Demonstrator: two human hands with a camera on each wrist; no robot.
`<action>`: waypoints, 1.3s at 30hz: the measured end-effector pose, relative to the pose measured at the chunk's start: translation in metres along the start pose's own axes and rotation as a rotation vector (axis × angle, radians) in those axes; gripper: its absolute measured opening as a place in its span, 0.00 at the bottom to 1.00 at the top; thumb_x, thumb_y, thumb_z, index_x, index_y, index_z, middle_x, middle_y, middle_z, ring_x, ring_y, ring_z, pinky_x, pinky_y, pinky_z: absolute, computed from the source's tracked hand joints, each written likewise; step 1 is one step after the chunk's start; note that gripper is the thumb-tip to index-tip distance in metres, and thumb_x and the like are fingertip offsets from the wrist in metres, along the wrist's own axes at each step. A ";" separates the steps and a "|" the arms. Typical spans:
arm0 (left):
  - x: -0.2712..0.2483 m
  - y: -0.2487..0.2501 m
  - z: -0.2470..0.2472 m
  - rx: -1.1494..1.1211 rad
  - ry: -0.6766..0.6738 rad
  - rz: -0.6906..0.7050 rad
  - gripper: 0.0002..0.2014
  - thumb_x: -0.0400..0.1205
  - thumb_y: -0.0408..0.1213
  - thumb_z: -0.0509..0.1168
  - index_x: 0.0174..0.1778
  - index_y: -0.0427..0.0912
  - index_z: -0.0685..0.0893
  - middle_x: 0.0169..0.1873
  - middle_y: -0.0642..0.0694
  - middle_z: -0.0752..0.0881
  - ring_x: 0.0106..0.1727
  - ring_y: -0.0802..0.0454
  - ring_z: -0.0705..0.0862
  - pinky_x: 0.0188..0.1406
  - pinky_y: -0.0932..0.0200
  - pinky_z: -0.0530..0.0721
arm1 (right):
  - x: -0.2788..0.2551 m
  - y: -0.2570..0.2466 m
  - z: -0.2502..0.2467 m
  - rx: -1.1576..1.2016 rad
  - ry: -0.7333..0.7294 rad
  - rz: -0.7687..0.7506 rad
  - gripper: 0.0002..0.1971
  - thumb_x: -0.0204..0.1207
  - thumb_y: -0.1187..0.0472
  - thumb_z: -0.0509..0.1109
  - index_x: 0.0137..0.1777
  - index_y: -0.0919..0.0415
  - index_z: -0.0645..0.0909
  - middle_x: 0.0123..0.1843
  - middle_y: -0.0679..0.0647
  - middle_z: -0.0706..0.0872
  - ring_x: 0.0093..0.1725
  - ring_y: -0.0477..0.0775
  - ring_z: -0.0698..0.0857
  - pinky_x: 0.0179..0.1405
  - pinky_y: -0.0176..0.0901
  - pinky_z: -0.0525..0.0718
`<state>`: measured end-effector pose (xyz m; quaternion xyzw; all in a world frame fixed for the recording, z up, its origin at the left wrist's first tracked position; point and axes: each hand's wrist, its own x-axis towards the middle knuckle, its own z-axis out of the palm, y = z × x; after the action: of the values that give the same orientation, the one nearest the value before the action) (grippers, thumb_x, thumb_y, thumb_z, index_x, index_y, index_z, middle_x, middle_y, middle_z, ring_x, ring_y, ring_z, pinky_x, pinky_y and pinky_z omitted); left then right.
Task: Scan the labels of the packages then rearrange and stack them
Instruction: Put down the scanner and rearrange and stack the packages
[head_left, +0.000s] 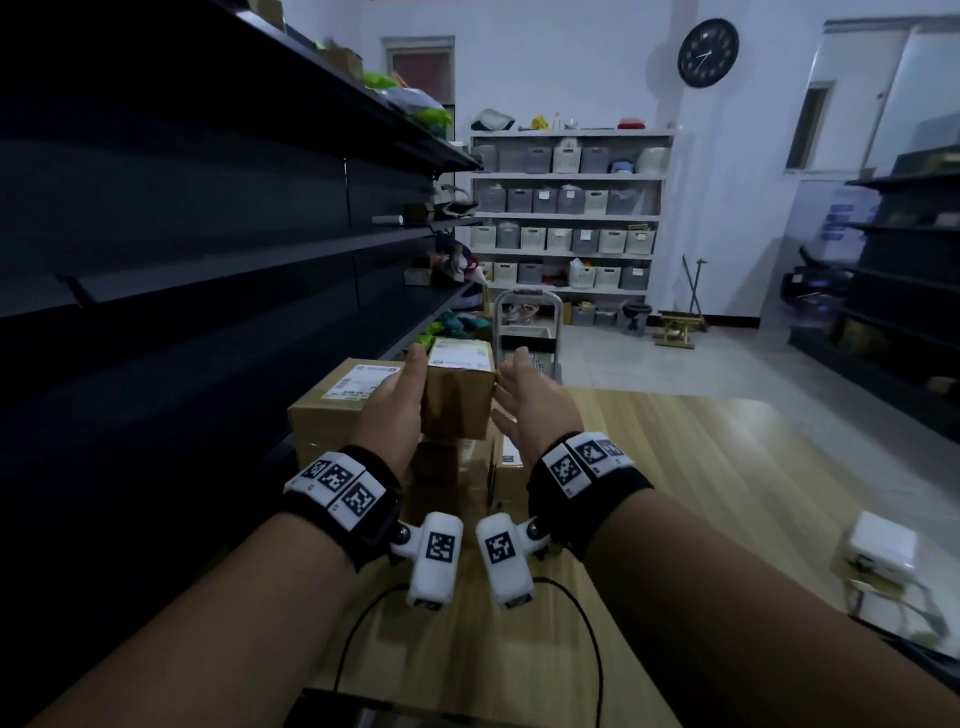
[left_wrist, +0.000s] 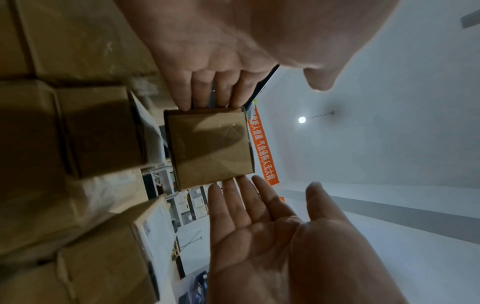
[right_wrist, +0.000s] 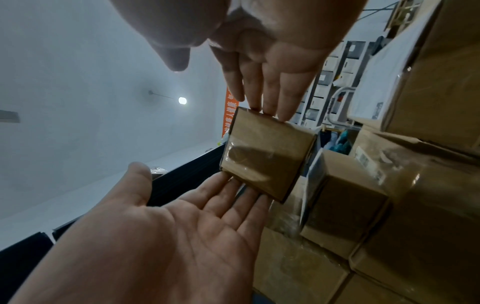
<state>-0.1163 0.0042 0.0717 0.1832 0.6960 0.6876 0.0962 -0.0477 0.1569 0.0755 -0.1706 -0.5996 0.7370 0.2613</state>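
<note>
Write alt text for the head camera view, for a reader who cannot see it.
Two open hands, left hand and right hand, press straight fingers against opposite sides of a small cardboard box with a white label on top, above a stack of larger boxes on a wooden table. Dark shelving runs along the left.

shipping label (head_left: 461, 358) text too small to read, lower cartons (head_left: 447, 478) hidden behind hands

A small brown cardboard box (right_wrist: 267, 154) is held between straight fingertips of the right hand (right_wrist: 272, 53) and left hand (right_wrist: 161, 236). Stacked brown cardboard cartons (right_wrist: 389, 205) stand beside it.
</note>
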 end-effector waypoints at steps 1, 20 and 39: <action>-0.006 0.007 0.005 -0.012 -0.001 0.019 0.49 0.66 0.92 0.56 0.65 0.60 0.94 0.61 0.56 0.97 0.69 0.51 0.93 0.82 0.37 0.82 | -0.001 -0.002 -0.006 0.001 0.007 -0.026 0.17 0.90 0.40 0.64 0.52 0.51 0.86 0.53 0.46 0.94 0.56 0.44 0.91 0.51 0.42 0.86; -0.026 0.001 0.092 -0.098 -0.242 0.002 0.51 0.64 0.90 0.61 0.74 0.57 0.84 0.63 0.62 0.89 0.76 0.51 0.86 0.86 0.40 0.80 | -0.014 -0.018 -0.102 -0.230 0.251 -0.209 0.18 0.93 0.49 0.61 0.41 0.38 0.85 0.56 0.51 0.95 0.51 0.37 0.93 0.55 0.46 0.94; -0.037 -0.008 0.120 -0.078 -0.257 -0.008 0.29 0.89 0.69 0.62 0.69 0.47 0.85 0.63 0.48 0.93 0.62 0.52 0.92 0.61 0.53 0.91 | -0.030 -0.008 -0.131 -0.062 0.377 0.075 0.05 0.80 0.46 0.76 0.53 0.42 0.87 0.54 0.50 0.92 0.52 0.57 0.91 0.56 0.63 0.93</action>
<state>-0.0372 0.1008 0.0556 0.2632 0.6514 0.6846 0.1945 0.0521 0.2441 0.0527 -0.3356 -0.5555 0.6826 0.3359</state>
